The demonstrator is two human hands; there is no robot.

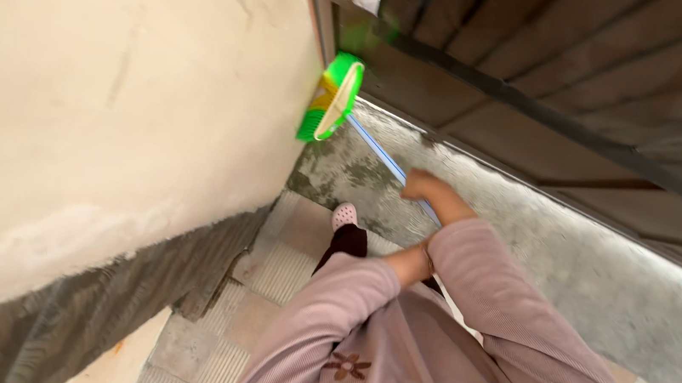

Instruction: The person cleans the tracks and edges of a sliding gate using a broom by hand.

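A broom with a green head [333,96] is raised against the cream wall, close to the corner by the dark gate. Its thin blue and white handle [376,148] runs down to my right hand [425,184], which is closed round it, pink sleeve behind. My left hand [410,262] reaches out of its pink sleeve just below and slips under my right forearm, where the handle also disappears. Its fingers are hidden.
A cream wall [113,88] with a rough grey lower band fills the left. A dark brown metal gate [593,83] stands at the upper right above a grey concrete strip [573,261]. My foot in a pink clog [344,215] stands on the patterned floor tiles [281,270].
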